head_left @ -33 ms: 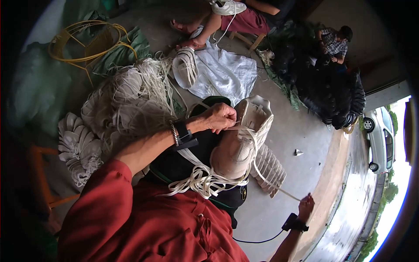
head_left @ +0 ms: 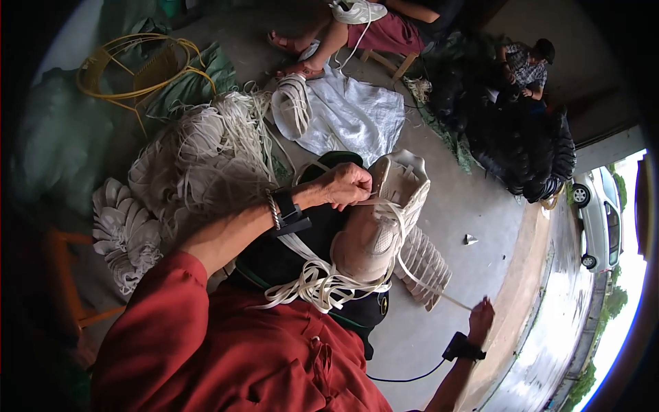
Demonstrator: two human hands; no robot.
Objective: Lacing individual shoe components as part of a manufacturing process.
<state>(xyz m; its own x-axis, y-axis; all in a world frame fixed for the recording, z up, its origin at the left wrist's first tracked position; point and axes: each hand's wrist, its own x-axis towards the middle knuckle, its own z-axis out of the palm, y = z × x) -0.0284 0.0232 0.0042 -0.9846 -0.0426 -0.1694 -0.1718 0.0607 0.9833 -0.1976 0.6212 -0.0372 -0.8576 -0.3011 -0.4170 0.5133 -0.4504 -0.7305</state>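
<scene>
A pale shoe upper (head_left: 362,240) with its toe towards me rests over my lap. Close against its left side, my left hand (head_left: 347,186) is closed, pinching a white shoelace at the eyelets. My right hand (head_left: 482,321) is out at the lower right with its fingers closed on the far end of a shoelace (head_left: 431,287). That lace runs taut from the shoe across to it. A bundle of loose white laces (head_left: 319,283) lies below the toe on the dark cloth.
Piled shoe uppers and laces (head_left: 199,144) fill the left, by a yellow hoop frame (head_left: 141,86). A row of stacked uppers (head_left: 425,268) lies beyond the shoe. A white sheet (head_left: 350,113) is ahead, near a seated person (head_left: 384,34); another person (head_left: 528,65) sits by black piles.
My right hand has risen slightly, drawing the lace end a little upward. The left hand and the shoe stay where they were.
</scene>
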